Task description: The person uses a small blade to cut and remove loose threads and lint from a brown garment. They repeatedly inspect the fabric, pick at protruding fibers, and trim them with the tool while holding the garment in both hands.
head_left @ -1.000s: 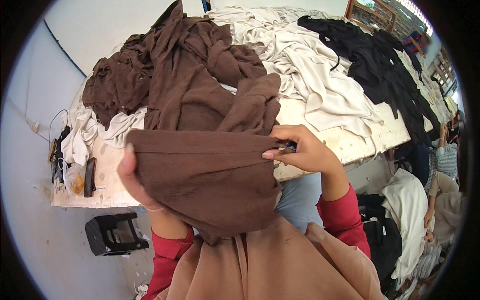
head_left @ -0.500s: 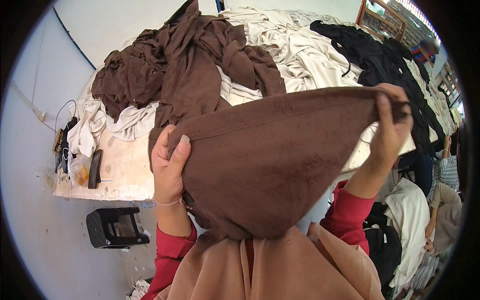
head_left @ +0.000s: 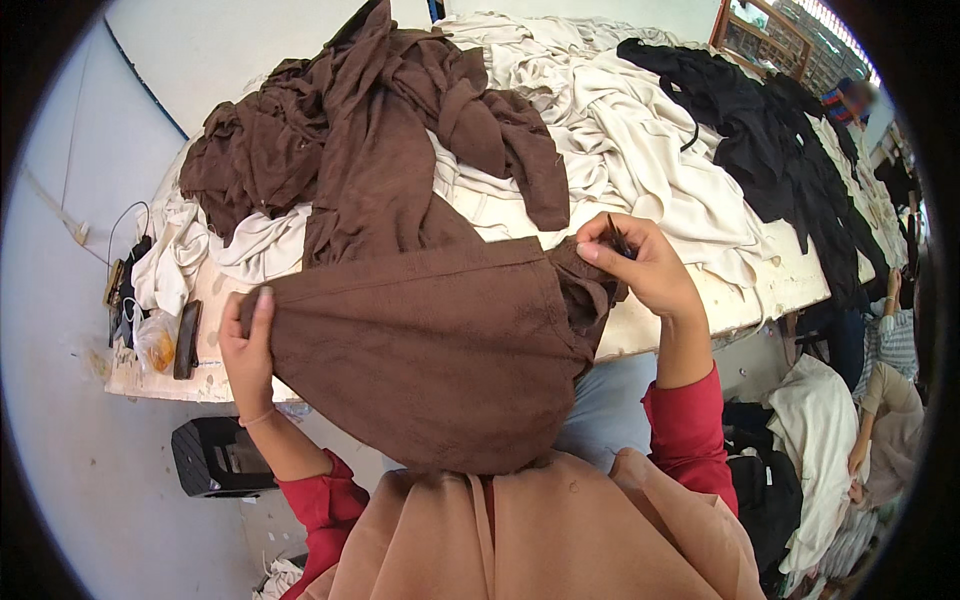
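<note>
I hold a brown cloth piece stretched sideways in front of me. My left hand is closed on its left edge, thumb on top. My right hand pinches the bunched right end, with a small dark pointed tool in its fingers, mostly hidden. More brown cloth lies heaped on the table just beyond my hands.
Cream fabric and black fabric cover the table's back and right. A plastic bag and dark bar sit at the left end, above a black stool. Other people are at right beside piled cloth.
Since half a second ago my right hand has come leftward and down with the cloth's right end, and my left hand has shifted left and slightly down, bringing the piece lower.
</note>
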{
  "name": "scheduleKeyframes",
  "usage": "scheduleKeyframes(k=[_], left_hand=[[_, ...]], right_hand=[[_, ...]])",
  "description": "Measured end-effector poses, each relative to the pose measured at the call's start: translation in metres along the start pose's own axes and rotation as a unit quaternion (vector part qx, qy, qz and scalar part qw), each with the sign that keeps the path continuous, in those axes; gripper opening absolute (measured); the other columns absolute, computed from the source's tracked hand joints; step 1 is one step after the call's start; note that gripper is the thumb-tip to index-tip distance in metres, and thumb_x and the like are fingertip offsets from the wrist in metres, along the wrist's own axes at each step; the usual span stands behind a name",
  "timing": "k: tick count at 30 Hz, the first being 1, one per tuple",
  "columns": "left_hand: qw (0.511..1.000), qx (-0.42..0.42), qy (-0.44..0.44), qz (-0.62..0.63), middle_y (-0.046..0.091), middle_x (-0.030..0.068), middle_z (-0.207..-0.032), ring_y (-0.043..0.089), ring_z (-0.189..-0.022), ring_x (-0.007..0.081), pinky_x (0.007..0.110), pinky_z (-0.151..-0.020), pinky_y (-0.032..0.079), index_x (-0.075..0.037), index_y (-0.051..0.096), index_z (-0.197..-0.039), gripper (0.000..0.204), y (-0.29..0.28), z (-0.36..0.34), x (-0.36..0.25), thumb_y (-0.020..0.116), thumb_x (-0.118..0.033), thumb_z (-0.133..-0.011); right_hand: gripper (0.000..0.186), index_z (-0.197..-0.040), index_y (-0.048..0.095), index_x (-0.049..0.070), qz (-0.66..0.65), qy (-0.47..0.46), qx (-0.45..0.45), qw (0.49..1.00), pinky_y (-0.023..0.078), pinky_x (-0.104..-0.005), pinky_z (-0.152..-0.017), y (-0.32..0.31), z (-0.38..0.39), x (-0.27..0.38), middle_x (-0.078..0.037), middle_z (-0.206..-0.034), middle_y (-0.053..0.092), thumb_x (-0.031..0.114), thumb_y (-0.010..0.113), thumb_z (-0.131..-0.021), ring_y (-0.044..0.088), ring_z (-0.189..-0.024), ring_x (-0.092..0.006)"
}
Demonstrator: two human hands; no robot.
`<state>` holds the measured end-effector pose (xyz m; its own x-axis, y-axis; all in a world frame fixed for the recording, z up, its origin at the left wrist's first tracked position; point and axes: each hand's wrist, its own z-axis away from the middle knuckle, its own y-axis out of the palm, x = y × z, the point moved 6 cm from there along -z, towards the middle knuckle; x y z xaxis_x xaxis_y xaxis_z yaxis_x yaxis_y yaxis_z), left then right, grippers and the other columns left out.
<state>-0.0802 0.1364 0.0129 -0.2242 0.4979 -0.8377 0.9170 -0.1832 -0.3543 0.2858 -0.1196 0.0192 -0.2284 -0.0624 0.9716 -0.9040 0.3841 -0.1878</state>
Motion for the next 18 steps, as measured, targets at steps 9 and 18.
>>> scheduleKeyframes(k=[9,18], left_hand=[[0.946,0.272,0.151,0.092,0.064,0.0115,-0.125,0.058,-0.121,0.0234,0.036,-0.105,0.042,0.0,0.058,-0.128,0.039,0.122,0.022,-0.115,0.068,-0.017,-0.095],[0.799,0.496,0.045,0.336,0.064,0.0094,-0.128,0.058,-0.121,0.016,0.03,-0.104,0.043,0.0,0.06,-0.127,0.04,0.166,0.039,-0.136,0.069,0.007,-0.089]], right_hand=[[0.013,-0.102,0.064,0.001,0.004,-0.164,0.042,0.986,0.041,-0.023,-0.08,0.046,-0.009,0.045,0.002,-0.09,0.057,0.014,0.064,-0.099,0.048,-0.087,-0.0063],[0.02,-0.105,0.066,0.002,0.133,-0.23,0.02,0.964,0.053,-0.0305,-0.075,0.052,-0.02,0.056,-0.012,-0.093,0.07,0.004,0.066,-0.085,0.072,-0.086,-0.0211]])
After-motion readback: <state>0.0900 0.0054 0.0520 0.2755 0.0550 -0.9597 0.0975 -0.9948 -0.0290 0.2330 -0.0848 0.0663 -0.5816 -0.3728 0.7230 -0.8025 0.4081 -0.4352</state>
